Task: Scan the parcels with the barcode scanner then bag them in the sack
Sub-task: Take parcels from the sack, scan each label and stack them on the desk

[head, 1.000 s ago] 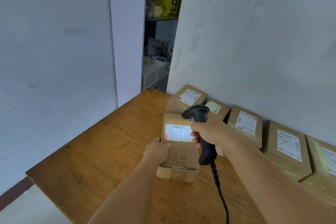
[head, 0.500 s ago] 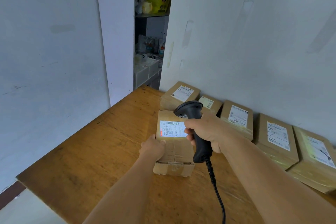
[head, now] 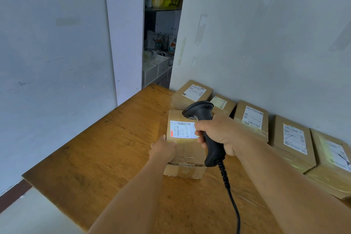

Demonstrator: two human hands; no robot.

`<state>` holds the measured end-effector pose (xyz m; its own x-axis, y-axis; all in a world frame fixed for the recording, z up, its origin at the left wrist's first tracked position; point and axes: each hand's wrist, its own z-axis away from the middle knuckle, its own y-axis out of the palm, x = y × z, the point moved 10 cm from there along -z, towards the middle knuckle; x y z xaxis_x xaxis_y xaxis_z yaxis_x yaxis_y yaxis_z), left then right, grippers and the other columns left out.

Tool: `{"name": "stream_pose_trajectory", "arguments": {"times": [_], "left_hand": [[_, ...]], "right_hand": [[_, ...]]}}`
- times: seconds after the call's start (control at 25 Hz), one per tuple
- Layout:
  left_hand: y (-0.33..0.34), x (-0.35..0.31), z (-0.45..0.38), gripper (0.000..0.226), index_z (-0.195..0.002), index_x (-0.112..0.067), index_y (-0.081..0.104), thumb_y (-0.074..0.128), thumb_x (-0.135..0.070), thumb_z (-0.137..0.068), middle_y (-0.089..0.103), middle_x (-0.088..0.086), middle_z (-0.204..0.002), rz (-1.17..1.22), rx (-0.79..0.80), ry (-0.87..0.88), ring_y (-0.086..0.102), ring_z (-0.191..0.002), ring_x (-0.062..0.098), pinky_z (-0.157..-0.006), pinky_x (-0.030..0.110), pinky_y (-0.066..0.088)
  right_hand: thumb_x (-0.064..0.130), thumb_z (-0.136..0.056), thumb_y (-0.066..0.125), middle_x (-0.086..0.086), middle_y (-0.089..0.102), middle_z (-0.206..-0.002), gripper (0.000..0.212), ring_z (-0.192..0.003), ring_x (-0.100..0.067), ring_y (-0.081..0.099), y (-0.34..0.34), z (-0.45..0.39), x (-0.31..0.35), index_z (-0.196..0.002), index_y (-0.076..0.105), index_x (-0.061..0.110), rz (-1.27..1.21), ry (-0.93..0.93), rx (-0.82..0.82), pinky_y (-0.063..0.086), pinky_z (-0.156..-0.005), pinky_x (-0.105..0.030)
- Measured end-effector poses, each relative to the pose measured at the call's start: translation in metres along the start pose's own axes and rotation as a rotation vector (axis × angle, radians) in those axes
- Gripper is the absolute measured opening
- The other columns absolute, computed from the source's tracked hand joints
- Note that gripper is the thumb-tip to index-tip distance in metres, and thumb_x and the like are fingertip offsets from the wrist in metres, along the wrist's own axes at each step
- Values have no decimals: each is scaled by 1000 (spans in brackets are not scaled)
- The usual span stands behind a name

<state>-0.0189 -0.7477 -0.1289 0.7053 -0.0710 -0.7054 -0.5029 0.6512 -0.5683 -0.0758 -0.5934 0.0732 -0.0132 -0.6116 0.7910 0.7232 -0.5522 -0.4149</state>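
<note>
My right hand (head: 218,131) was wrapped tight round the scanner (head: 205,129), its head hovering just over the label (head: 182,129) on the box (head: 185,144) standing on the table (head: 106,148), while my left hand (head: 163,148) gripped the box's near left edge. I judged the read could fail, since my own knuckles covered the label's right end and light washed over it. No sack was in view, so bagging might mean a blind reach.

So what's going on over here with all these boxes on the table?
A person is scanning a parcel. The right hand grips a black barcode scanner aimed down at the label of a cardboard parcel, which the left hand steadies on the wooden table. Five more labelled parcels sit in a row against the wall. No sack is in view.
</note>
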Motion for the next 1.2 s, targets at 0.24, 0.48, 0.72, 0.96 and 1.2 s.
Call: {"name": "stream_pose_trajectory", "arguments": {"times": [0.24, 0.48, 0.72, 0.96, 1.2], "left_hand": [[0, 0, 1, 53, -140, -25, 40, 44, -38, -89, 53, 9, -126, 21, -9, 0, 52, -110, 28, -95, 46, 48], [-1, -4, 2, 49, -140, -25, 42, 43, -43, -95, 53, 9, -131, -4, -20, -7, 46, -121, 29, -100, 47, 44], [1, -1, 0, 53, -141, -23, 41, 42, -46, -94, 52, 10, -131, -12, -4, -26, 47, -119, 30, -100, 47, 44], [0, 7, 11, 58, -125, -8, 54, 37, -54, -95, 57, 14, -120, -33, 19, -121, 58, -103, 27, -91, 40, 51], [-8, 10, 60, 41, -130, -19, 54, 39, -41, -99, 61, 6, -116, 328, 43, -70, 58, -103, 24, -88, 38, 51]], "right_hand": [[5, -87, 57, -11, 62, -71, 5, -55, -16, 56, -5, 4, -3, -86, 60, 1, 33, 10, 3, 52, -57, -27], [4, -87, 55, -10, 61, -68, 7, -48, -13, 54, -10, 4, 0, -89, 61, -1, 13, -10, -13, 50, -49, -22], [4, -88, 56, -14, 65, -79, 4, -64, -22, 60, -11, -9, -9, -89, 58, 1, -56, -10, -43, 52, -59, -30], [11, -90, 53, -6, 31, -64, 29, -58, -20, 31, 0, -44, -81, -68, 34, 12, 23, 98, -159, 26, -53, -30], [16, -91, 54, -5, 30, -64, 34, -56, -20, 30, 8, -39, -105, -67, 31, 15, 16, 43, -174, 26, -54, -30]]}}
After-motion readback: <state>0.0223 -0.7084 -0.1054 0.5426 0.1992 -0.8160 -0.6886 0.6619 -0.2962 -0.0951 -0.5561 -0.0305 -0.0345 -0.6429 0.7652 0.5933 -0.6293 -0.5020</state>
